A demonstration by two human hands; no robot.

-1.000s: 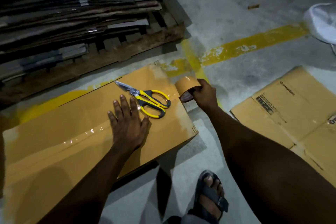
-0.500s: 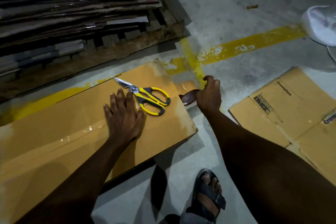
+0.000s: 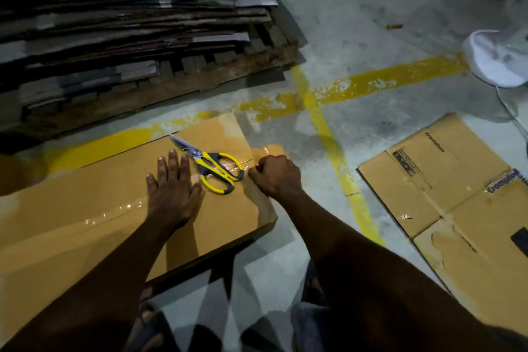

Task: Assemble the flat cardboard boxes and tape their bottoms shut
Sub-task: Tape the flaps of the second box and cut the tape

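A long brown cardboard box lies on the floor with a shiny strip of clear tape along its seam. My left hand presses flat on the box top, fingers spread. Yellow-handled scissors rest on the box just right of those fingers. My right hand is fisted at the box's right end, gripping the brown tape roll, which peeks out behind the knuckles. A stretch of tape runs from the roll over the scissors' handles.
A wooden pallet stacked with flat cardboard sheets stands behind the box. A flattened printed carton lies on the floor at the right. A white fan base sits at the far right. Yellow lines cross the concrete floor.
My right hand dropped the tape roll down over the box's right end and drew closer to the scissors. The left hand stayed pressed on the box.
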